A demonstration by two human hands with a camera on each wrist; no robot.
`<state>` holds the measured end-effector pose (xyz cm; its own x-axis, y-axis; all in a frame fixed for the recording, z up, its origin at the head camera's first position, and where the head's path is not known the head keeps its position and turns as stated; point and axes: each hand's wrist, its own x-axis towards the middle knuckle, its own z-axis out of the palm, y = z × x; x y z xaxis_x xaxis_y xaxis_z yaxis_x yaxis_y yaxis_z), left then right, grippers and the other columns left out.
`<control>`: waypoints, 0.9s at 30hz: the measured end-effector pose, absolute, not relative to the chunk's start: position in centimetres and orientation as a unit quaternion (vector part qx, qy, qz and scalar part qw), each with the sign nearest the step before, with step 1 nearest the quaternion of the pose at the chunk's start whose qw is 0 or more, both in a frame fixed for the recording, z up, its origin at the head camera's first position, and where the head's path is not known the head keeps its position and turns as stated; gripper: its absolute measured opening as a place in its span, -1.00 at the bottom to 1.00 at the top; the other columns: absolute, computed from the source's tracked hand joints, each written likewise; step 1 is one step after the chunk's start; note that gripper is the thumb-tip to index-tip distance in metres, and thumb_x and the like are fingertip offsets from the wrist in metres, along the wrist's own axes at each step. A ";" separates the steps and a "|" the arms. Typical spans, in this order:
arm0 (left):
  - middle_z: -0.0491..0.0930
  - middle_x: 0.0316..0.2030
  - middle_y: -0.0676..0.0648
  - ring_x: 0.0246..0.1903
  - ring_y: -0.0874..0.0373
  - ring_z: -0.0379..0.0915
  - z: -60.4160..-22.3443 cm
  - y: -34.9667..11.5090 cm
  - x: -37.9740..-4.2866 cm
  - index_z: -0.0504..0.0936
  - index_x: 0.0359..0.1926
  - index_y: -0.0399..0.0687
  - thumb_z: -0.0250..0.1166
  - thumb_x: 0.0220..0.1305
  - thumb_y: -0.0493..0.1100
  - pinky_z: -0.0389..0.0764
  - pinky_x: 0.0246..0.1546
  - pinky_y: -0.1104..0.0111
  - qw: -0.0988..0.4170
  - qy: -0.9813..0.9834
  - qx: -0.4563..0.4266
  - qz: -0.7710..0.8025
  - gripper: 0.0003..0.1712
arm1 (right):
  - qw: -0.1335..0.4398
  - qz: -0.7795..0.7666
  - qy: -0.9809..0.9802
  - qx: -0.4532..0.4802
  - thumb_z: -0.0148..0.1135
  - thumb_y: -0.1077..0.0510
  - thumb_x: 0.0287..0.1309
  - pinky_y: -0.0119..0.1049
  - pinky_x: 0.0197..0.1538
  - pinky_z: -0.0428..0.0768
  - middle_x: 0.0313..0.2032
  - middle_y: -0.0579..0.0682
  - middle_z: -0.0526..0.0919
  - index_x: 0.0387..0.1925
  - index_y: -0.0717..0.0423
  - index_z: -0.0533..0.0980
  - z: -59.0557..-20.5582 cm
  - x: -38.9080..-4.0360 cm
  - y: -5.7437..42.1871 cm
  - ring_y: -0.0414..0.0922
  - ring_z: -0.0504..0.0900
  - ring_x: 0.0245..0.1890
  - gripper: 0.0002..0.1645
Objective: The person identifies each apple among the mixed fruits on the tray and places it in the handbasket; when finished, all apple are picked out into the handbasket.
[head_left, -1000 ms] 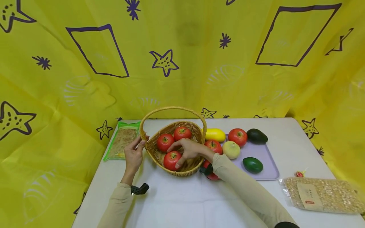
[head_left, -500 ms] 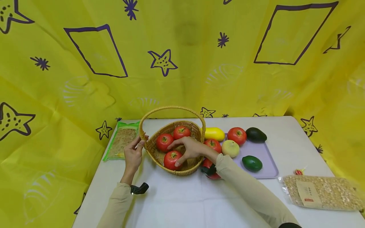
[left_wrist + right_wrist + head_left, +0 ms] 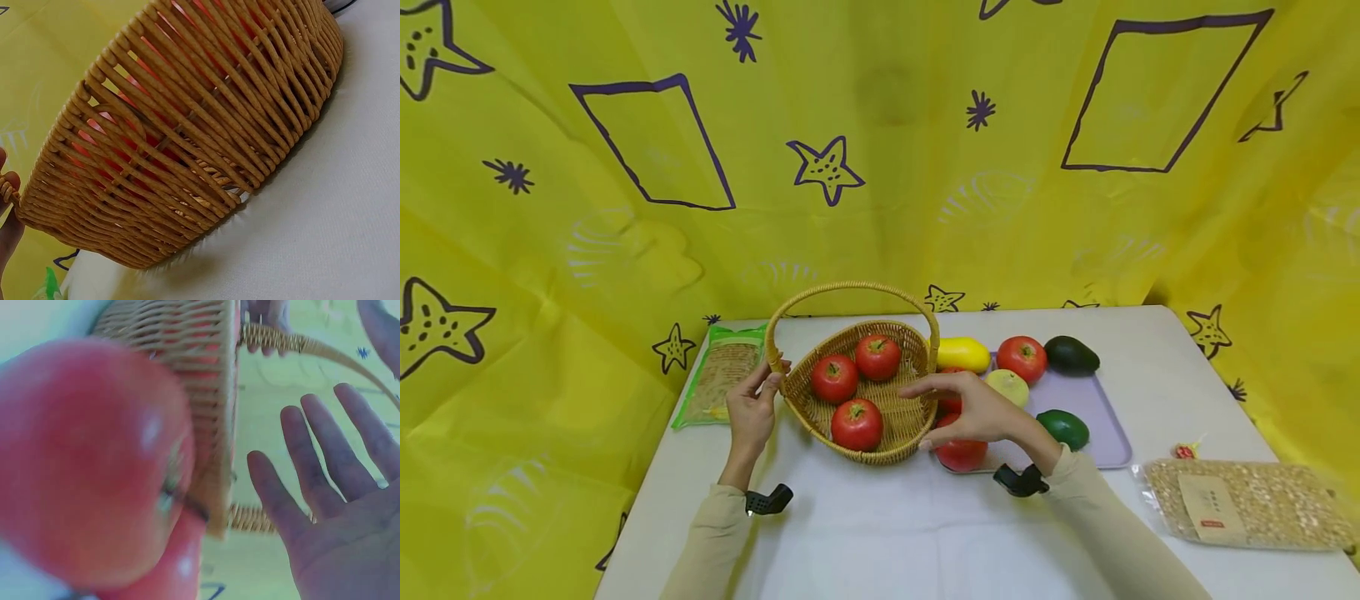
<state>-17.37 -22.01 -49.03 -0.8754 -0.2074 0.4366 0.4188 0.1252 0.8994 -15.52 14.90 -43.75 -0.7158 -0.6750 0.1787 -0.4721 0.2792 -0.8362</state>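
Observation:
A wicker basket [image 3: 883, 457] with a tall arched handle holds three red apples, one of them an apple [image 3: 857, 425] near its front rim. My left hand [image 3: 751, 415] pinches the foot of the handle on the left side; the left wrist view shows the basket's woven side [image 3: 206, 119] close up. With nothing held, my right hand [image 3: 981, 408] hovers beyond the basket's right rim, thumb and fingers spread. Below it, a red apple [image 3: 961, 450] lies on the left end of the lilac tray [image 3: 1112, 425], and another is partly hidden behind the hand. The right wrist view shows an apple [image 3: 87, 469] and straight fingers [image 3: 319, 462].
On the tray are a pale round fruit [image 3: 1009, 387], a red apple [image 3: 1022, 359] and a green fruit [image 3: 1063, 428]. A yellow oblong fruit [image 3: 964, 355] and a dark avocado [image 3: 1072, 356] lie at its back. Bags of noodles [image 3: 724, 375] and grain [image 3: 1277, 504] flank these.
My right hand has let go of the front apple in the basket and moved right, out over the tray's left end. The left hand stays on the handle.

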 end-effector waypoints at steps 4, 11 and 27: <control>0.70 -0.02 -0.52 -0.03 0.40 0.72 -49.0 -22.0 -17.4 0.66 0.24 -0.44 0.28 0.49 -0.40 0.67 -0.01 0.59 0.236 -0.712 -0.073 -0.657 -0.64 | 0.078 -0.480 0.802 -0.347 0.76 0.10 -0.06 0.01 0.38 0.60 0.26 -0.05 0.72 0.30 0.10 0.63 -44.6 -14.7 16.9 -0.08 0.63 0.30 -0.17; 0.69 -0.03 -0.55 -0.04 0.41 0.71 -49.0 -22.0 -17.5 0.66 0.22 -0.47 0.28 0.48 -0.41 0.67 0.01 0.60 0.239 -0.710 -0.074 -0.658 -0.65 | 0.062 -0.478 0.820 -0.308 0.79 0.13 -0.13 -0.42 0.37 0.53 0.27 0.04 0.71 0.34 0.07 0.59 -45.7 -13.2 19.0 0.02 0.64 0.29 -0.07; 0.67 -0.02 -0.57 -0.05 0.42 0.72 -49.2 -21.9 -17.4 0.65 0.24 -0.47 0.27 0.48 -0.43 0.67 0.07 0.55 0.240 -0.710 -0.071 -0.658 -0.63 | 0.018 -0.435 0.849 -0.300 0.81 -0.08 -0.18 -0.04 0.30 0.68 0.23 -0.10 0.73 0.28 -0.01 0.63 -49.3 -11.9 19.8 -0.08 0.66 0.24 -0.08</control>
<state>-17.42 -21.88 -49.15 -0.8745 -0.2152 0.4346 0.4173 0.1226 0.9004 -11.94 19.84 -49.31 -0.8188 -0.5257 0.2306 -0.4942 0.4412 -0.7490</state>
